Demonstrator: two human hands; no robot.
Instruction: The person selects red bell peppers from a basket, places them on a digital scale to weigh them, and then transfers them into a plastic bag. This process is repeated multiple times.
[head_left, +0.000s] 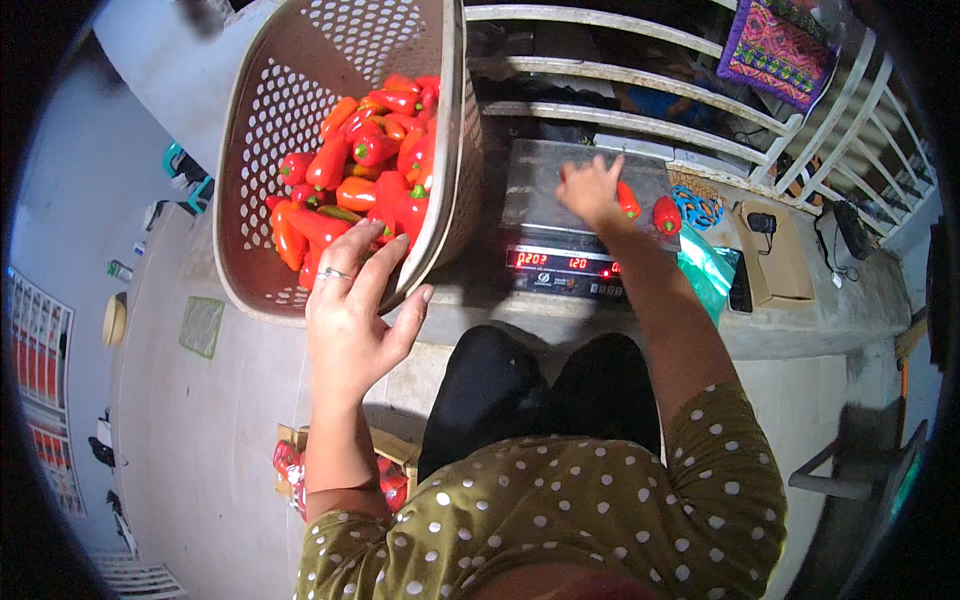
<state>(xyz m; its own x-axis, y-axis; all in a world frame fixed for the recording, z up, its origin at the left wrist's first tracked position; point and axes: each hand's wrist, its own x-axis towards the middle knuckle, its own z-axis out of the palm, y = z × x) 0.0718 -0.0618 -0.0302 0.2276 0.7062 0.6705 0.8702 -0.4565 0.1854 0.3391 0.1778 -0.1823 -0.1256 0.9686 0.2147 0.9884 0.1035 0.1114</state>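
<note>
My left hand (352, 300), with a ring on one finger, reaches over the near rim of a tall perforated plastic basket (450, 127). Its fingers are apart, close to the red peppers (367, 150) heaped inside. On the right, my right hand (592, 187) is over the metal platform of a digital scale (532, 195). A bit of red shows at its left edge; whether the hand grips it is hidden. One red pepper (628, 201) lies beside that wrist, and another pepper (667, 216) sits at the platform's right edge. Red digits glow on the scale's display (562, 262).
Green plastic bags (705, 266), a dark phone (741, 281) and a cardboard box lid (780, 262) holding a black adapter (762, 223) lie right of the scale. White railings (637, 71) stand behind. A box of bagged red produce (394, 480) is on the floor beside me.
</note>
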